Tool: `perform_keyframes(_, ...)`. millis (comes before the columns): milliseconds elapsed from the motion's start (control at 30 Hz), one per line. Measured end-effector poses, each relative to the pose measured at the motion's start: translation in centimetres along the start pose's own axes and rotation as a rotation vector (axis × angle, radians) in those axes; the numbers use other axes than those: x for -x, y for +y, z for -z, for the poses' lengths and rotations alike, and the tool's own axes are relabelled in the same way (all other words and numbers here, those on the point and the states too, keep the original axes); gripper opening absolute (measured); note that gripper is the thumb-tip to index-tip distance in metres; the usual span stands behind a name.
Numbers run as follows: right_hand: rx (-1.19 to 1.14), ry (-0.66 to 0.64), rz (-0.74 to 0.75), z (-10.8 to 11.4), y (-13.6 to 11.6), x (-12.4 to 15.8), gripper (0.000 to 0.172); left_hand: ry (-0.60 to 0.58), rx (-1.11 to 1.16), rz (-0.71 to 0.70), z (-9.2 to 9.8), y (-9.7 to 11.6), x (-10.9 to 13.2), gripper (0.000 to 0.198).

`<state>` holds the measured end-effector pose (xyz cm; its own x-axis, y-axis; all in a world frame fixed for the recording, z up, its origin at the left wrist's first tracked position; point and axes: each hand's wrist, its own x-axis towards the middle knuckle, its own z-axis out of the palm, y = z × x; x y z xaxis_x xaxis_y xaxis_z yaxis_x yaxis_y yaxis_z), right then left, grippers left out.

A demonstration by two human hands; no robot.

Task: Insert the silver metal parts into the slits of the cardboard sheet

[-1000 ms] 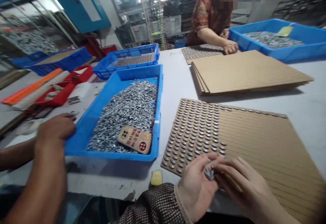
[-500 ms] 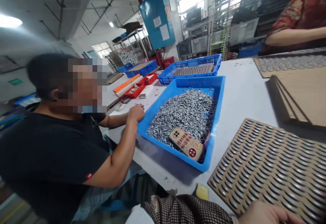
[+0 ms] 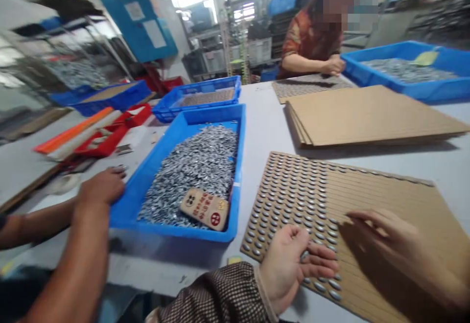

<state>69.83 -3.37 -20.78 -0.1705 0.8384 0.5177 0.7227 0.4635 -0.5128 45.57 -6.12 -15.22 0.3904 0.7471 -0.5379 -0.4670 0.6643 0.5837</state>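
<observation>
A corrugated cardboard sheet (image 3: 396, 205) lies in front of me, its left part filled with rows of small oval metal pieces (image 3: 293, 191). My left hand (image 3: 292, 269) rests palm up on the sheet's near edge, fingers curled loosely around a few metal pieces. My right hand (image 3: 400, 249) hovers over the bare part of the sheet, fingers spread and reaching toward the last filled column; it is blurred. A blue tray (image 3: 147, 186) heaped with loose metal pieces (image 3: 198, 166) stands to the left, with a printed wooden tag (image 3: 204, 209) on the heap.
A co-worker's hand (image 3: 101, 188) rests on the blue tray's left rim. Across the table another person's hands (image 3: 334, 63) work at a filled sheet. A stack of cardboard sheets (image 3: 367, 115), more blue trays (image 3: 404, 68) and red bins (image 3: 106, 137) stand around.
The camera swung left to a seated co-worker and back to the sheet. My hands, joined over the metal pieces a second ago, have parted; the right one has reached out over the cardboard.
</observation>
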Motion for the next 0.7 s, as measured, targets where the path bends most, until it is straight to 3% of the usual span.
perform_keyframes(200,0.019,-0.115,0.037,-1.2,1.0,-1.1,0.014,0.006,-0.148,-0.017,-0.3,-0.3,-0.7,0.032)
perform_keyframes(400,0.081,-0.199,0.070,-2.1,1.1,-1.0,0.017,-0.015,-0.072,0.015,-0.4,-0.5,-1.0,0.029)
perform_keyframes(700,0.136,-0.266,0.118,-1.8,1.2,-1.3,0.022,0.017,-0.052,0.044,-0.6,-0.2,-1.1,0.030)
